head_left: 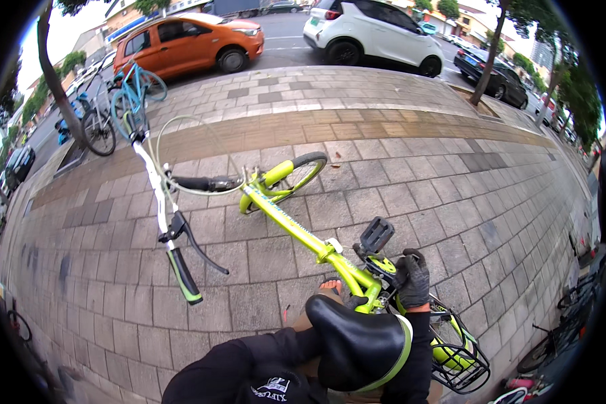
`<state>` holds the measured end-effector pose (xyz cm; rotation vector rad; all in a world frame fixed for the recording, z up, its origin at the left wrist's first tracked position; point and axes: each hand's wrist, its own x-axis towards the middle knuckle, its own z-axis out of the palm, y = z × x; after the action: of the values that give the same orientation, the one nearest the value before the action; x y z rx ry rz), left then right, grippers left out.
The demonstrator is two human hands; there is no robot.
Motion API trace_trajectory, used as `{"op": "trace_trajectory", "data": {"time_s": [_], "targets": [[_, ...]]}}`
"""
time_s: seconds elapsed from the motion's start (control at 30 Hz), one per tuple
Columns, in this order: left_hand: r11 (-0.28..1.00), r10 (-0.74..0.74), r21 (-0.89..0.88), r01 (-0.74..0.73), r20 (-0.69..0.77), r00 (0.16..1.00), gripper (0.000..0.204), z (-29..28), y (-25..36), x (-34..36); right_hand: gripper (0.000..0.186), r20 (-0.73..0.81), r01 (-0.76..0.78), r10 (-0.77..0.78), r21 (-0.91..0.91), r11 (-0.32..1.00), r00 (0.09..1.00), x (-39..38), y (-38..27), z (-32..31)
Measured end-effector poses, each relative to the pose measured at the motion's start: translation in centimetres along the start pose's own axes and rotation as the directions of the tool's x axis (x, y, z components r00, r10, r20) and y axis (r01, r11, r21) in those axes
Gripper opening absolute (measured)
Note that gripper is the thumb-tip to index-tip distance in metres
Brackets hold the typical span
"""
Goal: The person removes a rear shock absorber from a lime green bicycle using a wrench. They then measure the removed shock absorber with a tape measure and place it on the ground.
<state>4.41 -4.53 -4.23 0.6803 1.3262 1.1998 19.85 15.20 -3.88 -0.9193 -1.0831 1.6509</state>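
Observation:
A lime-green bicycle [286,225] leans across the lower middle, its black saddle [340,337] near my body. Its white handlebar [156,182] hangs to the left with cables looped around it. My right hand [412,277], in a dark grey glove, has curled fingers at the chainring [382,264], below a black pedal [377,235]; what they grip is unclear. My left hand [357,301], also gloved, is mostly hidden behind the saddle, by the frame tubes. A black wire basket [471,367] sits at the bike's rear.
Paving [101,269] surrounds the bike. Beyond are parked bicycles [131,101], trees [485,64] and a road with an orange car [188,47], a white car [374,37] and a dark car [491,71]. More bicycles [545,343] stand at the lower right.

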Motion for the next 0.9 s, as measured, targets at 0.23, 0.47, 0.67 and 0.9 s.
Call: {"op": "trace_trajectory", "data": {"time_s": [0.23, 0.47, 0.67, 0.9], "targets": [[0.999, 0.038, 0.014, -0.039, 0.030, 0.999, 0.050, 0.4, 0.5, -0.2, 0.053, -0.160, -0.111, -0.363, -0.982, 0.152, 0.918, -3.3, -4.1, 5.6], [0.999, 0.042, -0.001, -0.042, 0.053, 0.998, 0.050, 0.7, 0.7, 0.1, 0.054, -0.208, -0.206, -0.433, -0.977, 0.050, 0.877, -2.9, -3.3, 1.4], [1.000, 0.031, -0.004, -0.031, 0.027, 0.999, 0.049, 0.3, 0.9, 0.1, 0.050, -0.377, -0.118, -0.313, -0.781, 0.613, 0.872, -2.2, -1.6, 0.6], [1.000, 0.025, 0.000, -0.025, 0.012, 1.000, 0.048, 0.3, 1.0, 0.1, 0.044, -0.256, 0.084, -0.002, 0.310, 0.947, 0.967, -0.3, 1.4, -1.9]]}}
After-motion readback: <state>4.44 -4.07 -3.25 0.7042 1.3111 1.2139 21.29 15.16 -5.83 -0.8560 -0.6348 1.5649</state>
